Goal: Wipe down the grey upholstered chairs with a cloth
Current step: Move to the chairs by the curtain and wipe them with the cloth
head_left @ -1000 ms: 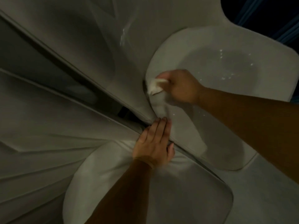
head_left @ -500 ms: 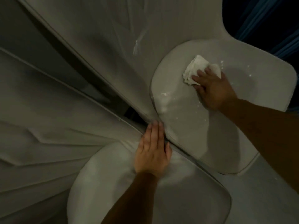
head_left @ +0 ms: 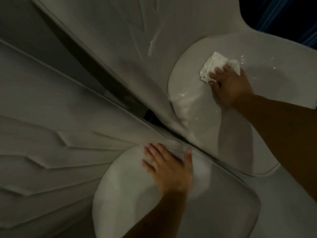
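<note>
On the far chair seat [head_left: 231, 127], toward its back edge, the white cloth [head_left: 214, 66] lay bunched under our right hand [head_left: 229, 85], whose fingers pressed down on it and curled over its near fold. Just beyond the cloth, white specks [head_left: 243, 60] dotted the seat, and nearer us from the cloth a wet streak [head_left: 187, 98] shone along the seat's left rim. Across the narrow dark gap [head_left: 154, 117] from that seat, our left hand [head_left: 169, 167] rested flat and wide, fingers straight, on the near chair seat [head_left: 137, 203], holding nothing.

We judged the wipe only partly done, with the specks and the streak yet to be cleared. The main risk, as we saw it, was smearing: the cloth was wadded small, so one soiled face could drag the residue across the grey cover instead of lifting it. A loose hold was the second worry, since only the fingers lay on the cloth and a fast stroke might leave it behind or flick it into the gap beside the seat. We also leaned on the near seat with the left hand, and we thought a slip of that palm on the smooth cover could throw the reach off. The dim light made missed spots likely, and the glossy film [head_left: 154, 45] on the backrest beyond the cloth looked easy to snag.
</note>
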Demonstrator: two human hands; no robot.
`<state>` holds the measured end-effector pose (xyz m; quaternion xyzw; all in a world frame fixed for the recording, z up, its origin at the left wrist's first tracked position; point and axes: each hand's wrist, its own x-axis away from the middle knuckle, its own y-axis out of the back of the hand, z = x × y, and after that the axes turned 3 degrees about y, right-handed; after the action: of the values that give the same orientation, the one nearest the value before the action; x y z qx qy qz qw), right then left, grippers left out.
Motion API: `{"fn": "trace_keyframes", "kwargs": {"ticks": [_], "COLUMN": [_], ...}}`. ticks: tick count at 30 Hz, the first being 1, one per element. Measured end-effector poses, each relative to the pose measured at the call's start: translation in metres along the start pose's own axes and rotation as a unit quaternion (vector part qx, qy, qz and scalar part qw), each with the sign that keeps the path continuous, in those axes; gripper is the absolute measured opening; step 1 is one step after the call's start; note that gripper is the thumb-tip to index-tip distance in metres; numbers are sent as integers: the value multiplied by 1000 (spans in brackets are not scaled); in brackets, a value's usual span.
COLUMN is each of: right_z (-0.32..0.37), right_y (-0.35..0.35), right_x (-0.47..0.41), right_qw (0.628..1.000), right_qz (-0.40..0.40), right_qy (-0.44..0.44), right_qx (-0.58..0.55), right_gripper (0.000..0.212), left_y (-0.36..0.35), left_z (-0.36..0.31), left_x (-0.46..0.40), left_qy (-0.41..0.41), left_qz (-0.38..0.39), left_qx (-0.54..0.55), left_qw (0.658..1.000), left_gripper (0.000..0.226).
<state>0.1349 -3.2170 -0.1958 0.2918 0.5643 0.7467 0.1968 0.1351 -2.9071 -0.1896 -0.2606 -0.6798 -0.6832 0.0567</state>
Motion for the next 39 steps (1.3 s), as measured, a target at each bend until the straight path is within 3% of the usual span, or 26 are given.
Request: {"fn": "trace_keyframes", "kwargs": {"ticks": [3,8,10,14,17,19,22,25,27,31,35,37,39], "right_z": [4,6,12,20,23,37,76,108,107,78,58,47,39], "right_y": [14,33,34,30,34,34,18,-13,-25,-13,18,25,28], "right_x": [-5,1,10,21,-8,-38,-61,-37,-4,43,60,61,54], "right_qw": [998,991,996,994,969,959,972,994,981,940,944,951,966], "right_qz": [67,134,86,-99,-210,-211,-114,-35,-35,2,121,75,-49], "right_qy": [9,-7,-14,-44,-103,-115,-32,101,187,341,303,300,250], "right_qx": [-8,-26,0,1,-76,-152,-203,-33,25,-7,-50,-28,-45], "right_gripper": [46,50,47,46,46,46,45,45,46,38,62,62,52], "left_y": [8,7,5,-3,-9,-12,-18,-22,-22,-20,-18,-17,-16], "left_z": [-13,-32,-32,-33,-35,-36,-36,-32,-32,-35,-35,-36,-38], "left_x": [-13,-14,-15,-14,-14,-15,-18,-19,-20,-18,-16,-15,-16], "left_qy": [127,184,185,183,175,171,169,162,161,158,156,161,157], "left_qz": [15,15,4,-30,-71,-87,-100,-111,-126,-136,-144,-141,-135], "left_qx": [29,79,72,70,99,108,106,107,113,129,129,132,131], "left_qw": [991,980,980,980,977,975,975,975,972,969,969,968,970], "left_gripper": [115,119,120,117,113,113,114,115,115,115,115,115,115]}}
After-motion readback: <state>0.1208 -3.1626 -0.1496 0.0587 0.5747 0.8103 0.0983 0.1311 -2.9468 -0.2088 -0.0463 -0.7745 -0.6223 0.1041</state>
